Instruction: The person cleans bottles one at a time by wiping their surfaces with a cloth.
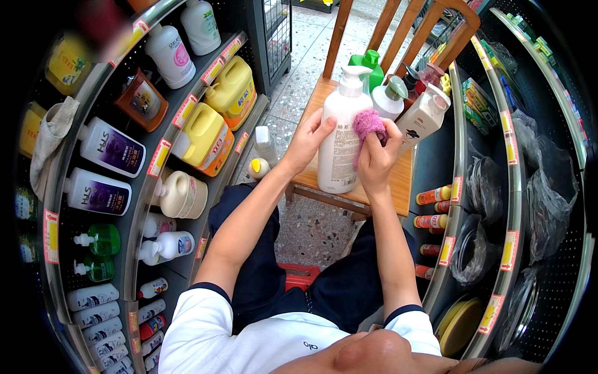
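Note:
A large white pump bottle point(337, 154) with printed writing is upright in front of me, over the seat of a wooden chair point(303, 173). My left hand point(308, 140) grips it by its left side. In my right hand point(380, 159) is a bunched pink cloth point(369, 124), pressed against the bottle's right side. Just behind stand a white bottle with a grey-green pump point(388, 100) and a green bottle point(372, 70). A pale box-shaped bottle point(423, 119) leans at the right, partly hidden by my right hand. Whether the held bottle touches the seat I cannot tell.
Shelves on my left hold yellow detergent jugs point(203, 140), purple-labelled pump bottles point(114, 147) and a hanging grey cloth point(51, 135). On the right, shelves carry orange-labelled bottles point(433, 195) and plastic-wrapped goods point(486, 187). A white bottle with a yellow-marked cap point(258, 168) stands on the floor by the left shelf.

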{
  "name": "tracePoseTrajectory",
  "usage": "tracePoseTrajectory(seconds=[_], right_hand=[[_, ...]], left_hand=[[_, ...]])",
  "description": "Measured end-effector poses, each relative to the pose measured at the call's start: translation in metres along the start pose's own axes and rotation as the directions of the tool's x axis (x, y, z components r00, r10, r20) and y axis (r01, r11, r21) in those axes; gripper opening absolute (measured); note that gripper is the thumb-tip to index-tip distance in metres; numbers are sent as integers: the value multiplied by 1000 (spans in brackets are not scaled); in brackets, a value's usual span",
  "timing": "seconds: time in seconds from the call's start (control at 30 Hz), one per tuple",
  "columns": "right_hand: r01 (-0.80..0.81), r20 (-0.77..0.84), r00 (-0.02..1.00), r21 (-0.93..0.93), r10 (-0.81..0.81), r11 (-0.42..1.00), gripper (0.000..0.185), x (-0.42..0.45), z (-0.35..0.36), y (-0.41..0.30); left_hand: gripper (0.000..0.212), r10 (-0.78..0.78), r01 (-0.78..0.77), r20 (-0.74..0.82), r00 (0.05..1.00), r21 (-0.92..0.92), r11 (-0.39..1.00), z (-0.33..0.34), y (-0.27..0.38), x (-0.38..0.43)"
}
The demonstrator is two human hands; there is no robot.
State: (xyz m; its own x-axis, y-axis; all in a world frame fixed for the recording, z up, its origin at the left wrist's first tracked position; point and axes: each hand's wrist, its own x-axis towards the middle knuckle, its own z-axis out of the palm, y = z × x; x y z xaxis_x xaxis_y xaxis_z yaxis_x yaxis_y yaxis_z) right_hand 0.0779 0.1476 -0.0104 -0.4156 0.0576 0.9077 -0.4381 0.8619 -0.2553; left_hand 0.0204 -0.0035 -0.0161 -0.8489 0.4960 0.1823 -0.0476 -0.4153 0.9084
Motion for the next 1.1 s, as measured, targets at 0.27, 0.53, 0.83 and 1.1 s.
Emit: tracePoseTrajectory(seconds=[0.27, 0.53, 0.83, 1.1], right_hand=[[58, 182, 982, -23, -53, 998, 18, -39, -16, -4], [140, 362, 923, -7, -128, 990, 19, -88, -35, -7], [277, 532, 810, 24, -247, 961, 22, -118, -48, -11], [312, 484, 834, -21, -263, 950, 20, -91, -38, -16]], left_hand=[[43, 6, -6, -29, 1000, -1, 1000, -7, -6, 4], [41, 31, -31, -26, 999, 23, 999, -3, -6, 7], [46, 3, -2, -65, 998, 18, 1000, 5, -4, 7], [44, 25, -22, -59, 998, 50, 999, 3, -6, 6]])
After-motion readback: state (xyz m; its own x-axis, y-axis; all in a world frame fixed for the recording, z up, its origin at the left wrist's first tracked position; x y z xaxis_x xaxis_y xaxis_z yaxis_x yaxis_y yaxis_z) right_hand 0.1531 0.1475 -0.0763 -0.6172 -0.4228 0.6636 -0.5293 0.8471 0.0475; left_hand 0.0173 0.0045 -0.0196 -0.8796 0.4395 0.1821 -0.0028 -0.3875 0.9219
